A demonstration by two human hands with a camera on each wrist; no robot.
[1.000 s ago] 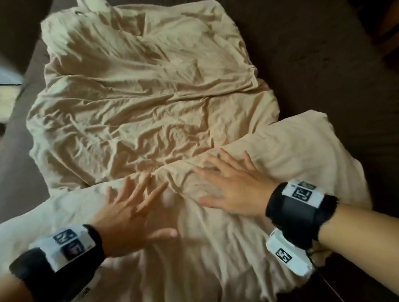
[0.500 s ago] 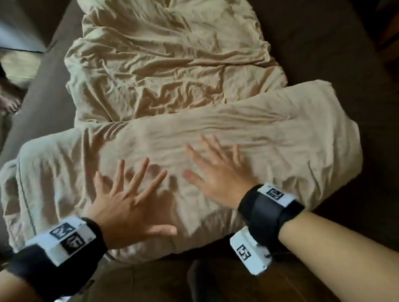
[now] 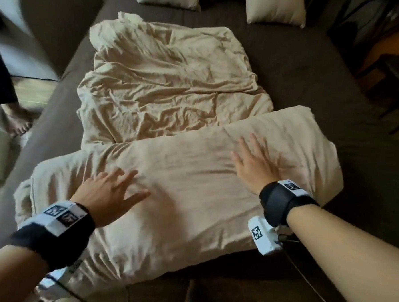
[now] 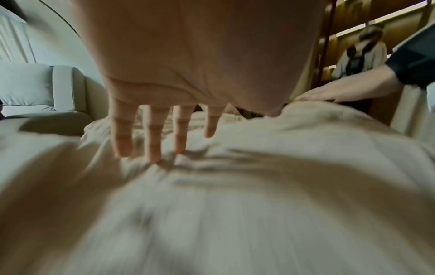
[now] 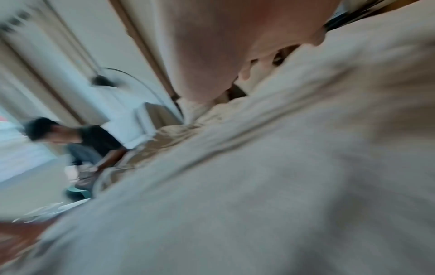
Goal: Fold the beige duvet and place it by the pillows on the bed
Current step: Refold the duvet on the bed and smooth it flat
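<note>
The beige duvet (image 3: 169, 120) lies on the dark brown bed (image 3: 305, 80), with its near end turned over into a thick folded band (image 3: 191, 192) that runs across the bed from left to right, close to the near edge. Beyond the band the rest of the duvet is a single rumpled layer reaching toward the head of the bed. Three pale pillows (image 3: 276, 6) sit at the far end, well apart from the folded band; the duvet's far edge stops short of them. The left hand (image 3: 106, 197) lies palm down on the left part of the band with its fingers (image 4: 154, 141) spread and straight, the tips touching the cloth. The right hand (image 3: 255, 168) lies flat on the right part of the band, fingers (image 3: 254, 141) spread and pointing away from the person. Neither hand holds any cloth. The right wrist view is too blurred to show the fingers. Each wrist has a black strap with white marker tags. A bare foot (image 3: 16, 121) of another person stands on the floor left of the bed.
</note>
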